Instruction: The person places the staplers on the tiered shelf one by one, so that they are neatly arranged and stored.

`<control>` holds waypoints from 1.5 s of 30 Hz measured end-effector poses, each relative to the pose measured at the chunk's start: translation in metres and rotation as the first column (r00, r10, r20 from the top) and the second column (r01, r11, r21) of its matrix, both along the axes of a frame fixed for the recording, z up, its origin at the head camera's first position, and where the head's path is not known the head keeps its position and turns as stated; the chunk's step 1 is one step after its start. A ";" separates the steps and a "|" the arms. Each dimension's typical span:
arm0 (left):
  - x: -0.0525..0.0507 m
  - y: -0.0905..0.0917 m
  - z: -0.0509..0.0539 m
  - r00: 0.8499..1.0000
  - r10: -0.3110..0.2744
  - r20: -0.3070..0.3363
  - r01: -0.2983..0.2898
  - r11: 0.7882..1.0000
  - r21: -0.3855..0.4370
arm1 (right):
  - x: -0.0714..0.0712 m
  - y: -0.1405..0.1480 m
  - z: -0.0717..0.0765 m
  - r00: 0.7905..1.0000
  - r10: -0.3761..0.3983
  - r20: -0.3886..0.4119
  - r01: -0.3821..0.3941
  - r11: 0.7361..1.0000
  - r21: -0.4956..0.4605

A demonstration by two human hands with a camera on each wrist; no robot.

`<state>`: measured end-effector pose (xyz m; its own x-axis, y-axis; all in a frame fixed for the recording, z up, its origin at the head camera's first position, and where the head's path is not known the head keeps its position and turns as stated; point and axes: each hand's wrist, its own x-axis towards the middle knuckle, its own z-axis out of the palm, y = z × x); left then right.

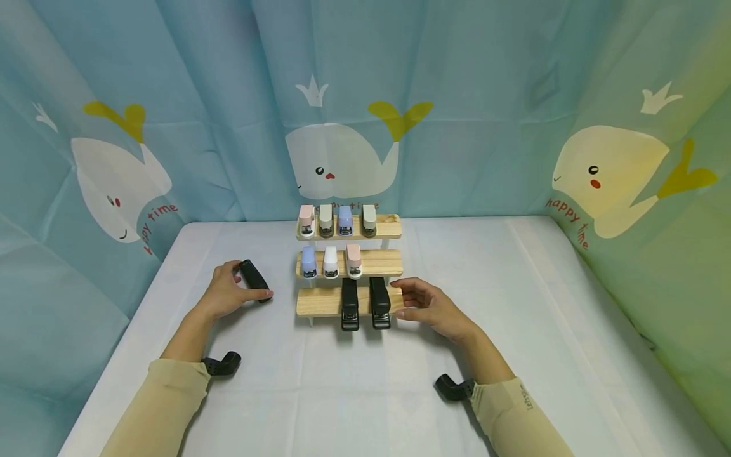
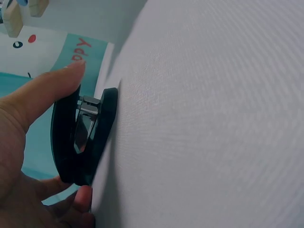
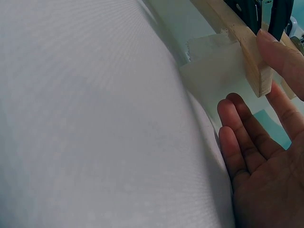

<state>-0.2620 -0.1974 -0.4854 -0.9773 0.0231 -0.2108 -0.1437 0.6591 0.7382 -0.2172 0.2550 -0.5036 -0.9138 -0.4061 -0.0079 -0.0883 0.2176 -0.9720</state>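
On the table to the left of the rack lies a black stapler [image 1: 254,280]. My left hand [image 1: 226,293] holds it, thumb at one end and fingers at the other; the left wrist view shows the stapler [image 2: 84,135] on its side with its metal part visible. My right hand [image 1: 436,311] is at the right end of the lowest plank of a three-tier wooden rack [image 1: 320,303]. Its thumb and index finger straddle the plank's end [image 3: 259,73], the other fingers loosely bent below. Two black staplers [image 1: 350,303] stand side by side on that plank, close to this hand.
Small pastel staplers [image 1: 330,261] stand on the middle tier, and several more [image 1: 345,219] on the top tier. The rack stands on a white-covered table [image 1: 342,393]. A blue curtain [image 1: 485,158] with whale prints hangs behind and at the sides.
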 end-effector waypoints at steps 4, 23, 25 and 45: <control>0.001 0.000 0.001 1.000 0.024 0.007 -0.025 0.999 0.031 | -0.001 0.000 0.000 1.000 0.000 0.004 0.000 1.000 0.000; 0.012 -0.001 0.006 0.999 0.033 -0.012 -0.032 0.995 0.097 | 0.000 0.000 -0.001 1.000 -0.002 0.007 0.002 1.000 0.005; 0.013 -0.001 0.006 0.999 0.030 -0.015 -0.028 0.994 0.103 | 0.000 0.001 -0.001 1.000 0.002 0.003 -0.002 1.000 0.002; 0.034 0.009 0.023 0.996 -0.037 -0.086 0.049 0.988 0.144 | -0.001 0.000 -0.002 1.000 0.004 0.015 -0.004 1.000 -0.003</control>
<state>-0.2283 -0.1880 -0.4628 -0.9887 0.0896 -0.1200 -0.0517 0.5481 0.8348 -0.2184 0.2554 -0.5055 -0.9118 -0.4101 -0.0205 -0.0746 0.2146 -0.9738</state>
